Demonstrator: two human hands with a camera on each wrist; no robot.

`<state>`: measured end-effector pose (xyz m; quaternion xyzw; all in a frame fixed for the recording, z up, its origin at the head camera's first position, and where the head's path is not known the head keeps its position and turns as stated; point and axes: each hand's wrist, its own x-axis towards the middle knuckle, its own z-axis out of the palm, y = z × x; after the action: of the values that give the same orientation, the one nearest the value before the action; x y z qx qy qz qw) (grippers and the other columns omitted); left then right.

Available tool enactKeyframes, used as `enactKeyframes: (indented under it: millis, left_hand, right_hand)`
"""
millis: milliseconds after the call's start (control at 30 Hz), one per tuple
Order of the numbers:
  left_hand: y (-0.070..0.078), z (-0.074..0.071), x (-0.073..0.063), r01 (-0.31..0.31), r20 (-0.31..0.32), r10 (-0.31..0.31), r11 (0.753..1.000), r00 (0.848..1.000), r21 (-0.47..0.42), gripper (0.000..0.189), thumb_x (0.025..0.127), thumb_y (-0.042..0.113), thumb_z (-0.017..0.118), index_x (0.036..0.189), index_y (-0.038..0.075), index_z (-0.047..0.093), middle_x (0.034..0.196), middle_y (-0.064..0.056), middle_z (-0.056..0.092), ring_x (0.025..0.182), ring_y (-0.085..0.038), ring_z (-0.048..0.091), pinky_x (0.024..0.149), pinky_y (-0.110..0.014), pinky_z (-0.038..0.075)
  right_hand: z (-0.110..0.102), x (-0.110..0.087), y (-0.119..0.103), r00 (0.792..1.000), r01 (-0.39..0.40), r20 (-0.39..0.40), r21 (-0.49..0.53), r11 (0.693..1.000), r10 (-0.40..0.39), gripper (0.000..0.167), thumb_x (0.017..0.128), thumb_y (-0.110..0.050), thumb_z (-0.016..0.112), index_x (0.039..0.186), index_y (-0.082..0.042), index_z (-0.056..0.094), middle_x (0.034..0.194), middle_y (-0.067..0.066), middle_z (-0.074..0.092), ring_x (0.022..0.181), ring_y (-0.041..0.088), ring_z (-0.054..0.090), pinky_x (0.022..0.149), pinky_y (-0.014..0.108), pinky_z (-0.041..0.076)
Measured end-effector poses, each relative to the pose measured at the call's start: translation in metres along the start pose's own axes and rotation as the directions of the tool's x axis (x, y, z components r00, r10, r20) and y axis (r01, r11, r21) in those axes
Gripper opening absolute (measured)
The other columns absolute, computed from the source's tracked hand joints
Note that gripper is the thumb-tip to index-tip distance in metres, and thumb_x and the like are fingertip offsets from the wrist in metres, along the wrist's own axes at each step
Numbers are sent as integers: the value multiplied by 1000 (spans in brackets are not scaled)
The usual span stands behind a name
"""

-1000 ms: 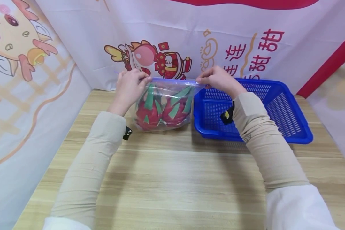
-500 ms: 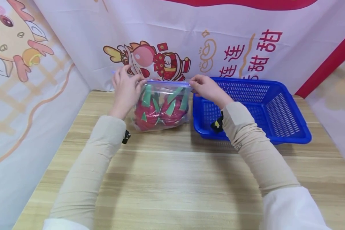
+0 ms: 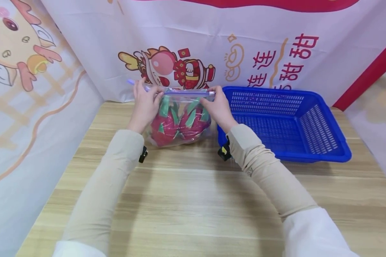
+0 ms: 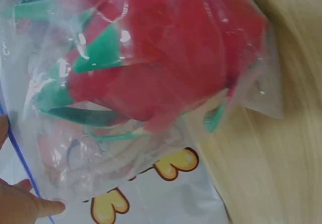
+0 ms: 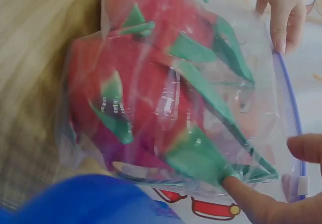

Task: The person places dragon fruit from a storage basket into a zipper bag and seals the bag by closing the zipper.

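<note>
Two red dragon fruits (image 3: 193, 123) with green scales fill a clear slider zip bag (image 4: 151, 171) on the table. Along its top runs a purple zip strip (image 3: 183, 93), and a white slider (image 5: 303, 185) sits at the right end. My left hand (image 3: 145, 107) pinches the strip's left part; the strip's end sticks out beyond it. At the right corner is my right hand (image 3: 219, 109), its thumb on the bag's front and its index finger over the strip. Thumb and finger stand apart on either side of the slider.
To the right of the bag stands a blue plastic basket (image 3: 270, 132) with slotted walls, close to my right wrist. A printed cloth (image 3: 186, 28) hangs behind the wooden table (image 3: 186, 200), and another cloth (image 3: 38, 117) covers the left side.
My right hand has moved left from beyond the bag's corner onto its front, and its thumb and index finger have spread. The slider now shows. My left hand stays on the strip.
</note>
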<state>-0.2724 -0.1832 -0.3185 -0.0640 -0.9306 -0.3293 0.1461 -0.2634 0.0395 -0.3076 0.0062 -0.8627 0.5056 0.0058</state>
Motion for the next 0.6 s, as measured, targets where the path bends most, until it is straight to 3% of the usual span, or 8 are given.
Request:
enactKeyframes:
  millis: [100,200,267,367,433,500,600]
  left_hand:
    - [-5,2,-2,29,26,-30,999,999,17,37,97,23,54,132,14,54,160,-19,0,148,-38,-9,118,-62,7]
    - [-7,6,-5,149,20,-149,988,989,-35,72,94,31,58,153,21,20,159,-20,-14,148,-39,-13,117,-61,9]
    - [-9,11,-7,270,29,-269,955,963,-120,94,91,43,58,154,20,-7,157,-20,-23,147,-39,-14,118,-59,8]
    - [-17,20,-11,427,104,-415,872,904,-239,117,85,62,56,146,13,-31,156,-24,-22,148,-39,-8,120,-54,8]
    - [-26,26,-14,476,181,-442,843,878,-251,125,81,67,57,143,11,-36,156,-27,-18,148,-40,-3,120,-53,9]
    - [-34,31,-17,491,244,-438,839,865,-235,129,79,66,61,142,11,-38,156,-30,-12,148,-41,3,120,-52,11]
    - [-40,34,-19,460,276,-394,855,876,-240,130,79,55,69,144,14,-35,157,-30,-3,147,-42,9,120,-52,14]
  right_hand:
    - [4,0,2,999,17,-43,7,1000,-17,36,95,-22,55,127,-7,45,137,12,49,119,24,48,98,40,44]
    - [7,1,6,997,28,-74,14,1000,-27,34,96,-23,54,126,-8,47,136,11,50,118,23,49,97,39,44]
    - [9,1,8,995,38,-91,20,999,-36,33,96,-22,55,126,-8,47,134,11,51,117,24,51,97,39,46]
    - [13,2,11,992,53,-115,34,998,-49,33,96,-18,54,126,-7,46,135,12,50,117,26,54,97,38,47]
    - [16,1,12,991,58,-121,59,997,-50,34,96,-15,53,128,-7,44,137,12,48,117,26,55,96,38,49]
    - [19,1,12,990,64,-133,76,995,-54,38,95,-11,53,131,-7,41,139,13,45,119,27,55,99,37,48]
    - [24,0,13,986,71,-156,86,994,-57,53,92,-6,55,140,-7,31,145,15,37,128,27,48,107,36,42]
